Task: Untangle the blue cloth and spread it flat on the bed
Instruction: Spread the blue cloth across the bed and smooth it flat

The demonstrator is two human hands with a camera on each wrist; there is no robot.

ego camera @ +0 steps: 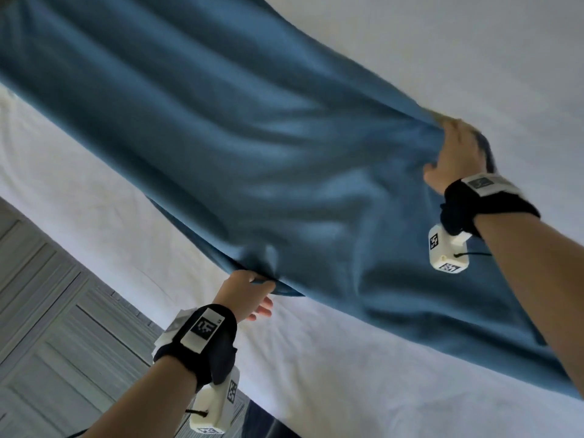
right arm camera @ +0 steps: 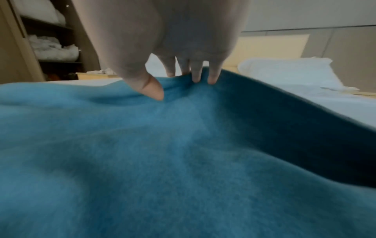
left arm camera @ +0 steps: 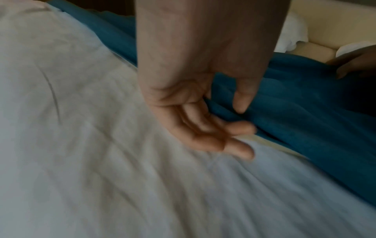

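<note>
- Cloth edges are being gripped at two points: the blue cloth (ego camera: pixel 246 147) is being held taut above the white bed (ego camera: pixel 458 55), its long axis running from 10 o'clock to 4 o'clock in the head view.
- The near long edge is being pinched between thumb and fingers by the left hand (ego camera: pixel 248 290), at 6 o'clock.
- A bunch of the far edge is being clutched by the right hand (ego camera: pixel 455 156), at 3 o'clock.
- Lowering is being judged the next move, since the cloth lies between both hands.
</note>
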